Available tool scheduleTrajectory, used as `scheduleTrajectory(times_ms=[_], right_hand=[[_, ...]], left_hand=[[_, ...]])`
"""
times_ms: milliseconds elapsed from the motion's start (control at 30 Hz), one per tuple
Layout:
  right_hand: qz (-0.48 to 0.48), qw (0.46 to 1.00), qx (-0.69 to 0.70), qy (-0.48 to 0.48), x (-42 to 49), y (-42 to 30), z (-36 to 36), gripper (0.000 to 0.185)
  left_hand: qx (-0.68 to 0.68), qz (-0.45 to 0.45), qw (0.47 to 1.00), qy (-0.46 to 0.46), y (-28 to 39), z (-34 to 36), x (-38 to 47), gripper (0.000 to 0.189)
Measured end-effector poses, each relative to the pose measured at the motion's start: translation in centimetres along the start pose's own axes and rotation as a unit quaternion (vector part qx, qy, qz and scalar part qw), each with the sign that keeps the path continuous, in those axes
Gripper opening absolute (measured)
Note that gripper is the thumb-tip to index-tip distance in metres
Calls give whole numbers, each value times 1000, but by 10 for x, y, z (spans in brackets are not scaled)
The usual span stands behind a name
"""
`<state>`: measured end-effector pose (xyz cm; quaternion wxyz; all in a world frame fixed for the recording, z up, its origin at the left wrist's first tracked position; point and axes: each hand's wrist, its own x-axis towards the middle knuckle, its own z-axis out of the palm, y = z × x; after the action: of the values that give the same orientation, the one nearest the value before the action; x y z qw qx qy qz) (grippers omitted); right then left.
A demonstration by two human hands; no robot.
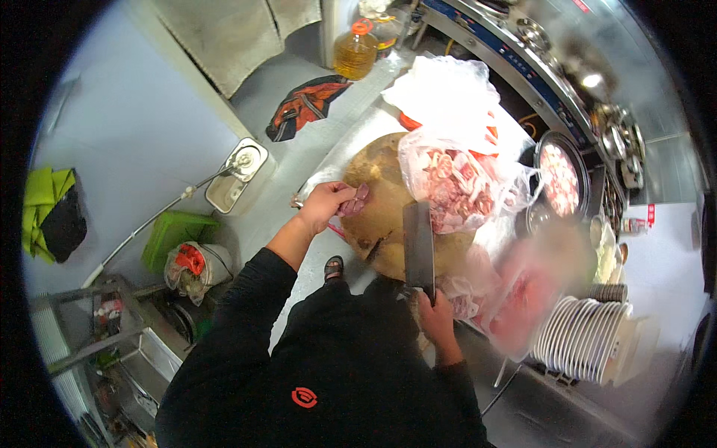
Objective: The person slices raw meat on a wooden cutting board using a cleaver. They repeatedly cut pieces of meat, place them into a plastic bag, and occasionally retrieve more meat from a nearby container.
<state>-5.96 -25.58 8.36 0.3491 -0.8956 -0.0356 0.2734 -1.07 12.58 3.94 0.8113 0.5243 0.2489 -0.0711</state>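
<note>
A piece of dark red meat is pinched in my left hand over the left edge of a round wooden chopping block. My right hand grips the handle of a broad-bladed cleaver, whose blade lies over the block's near right part. Touching the block's right side is an open clear plastic bag filled with raw meat pieces. Another plastic bag with reddish contents, blurred in part, is to the right of my right hand.
A black round pan of pale pink meat pieces stands at the right, near the stove. White plates are stacked at the lower right. White plastic and an oil jug are at the far side. A lined bucket stands left.
</note>
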Motion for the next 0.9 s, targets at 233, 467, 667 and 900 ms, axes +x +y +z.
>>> scheduleTrajectory(times_ms=[233,467,667,900], right_hand=[[24,999,25,0,6,20,12,43],[12,1000,20,9,6,18,11,45],[-16,999,14,28,4,1,8,45],[-73,994,-54,65,28,-49,3,41]], left_hand=[[310,158,938,-3,26,68,29,20],[712,428,556,-29,-34,55,12,37],[625,414,661,-1,-42,50,17,27],[586,432,685,17,-45,45,14,21]])
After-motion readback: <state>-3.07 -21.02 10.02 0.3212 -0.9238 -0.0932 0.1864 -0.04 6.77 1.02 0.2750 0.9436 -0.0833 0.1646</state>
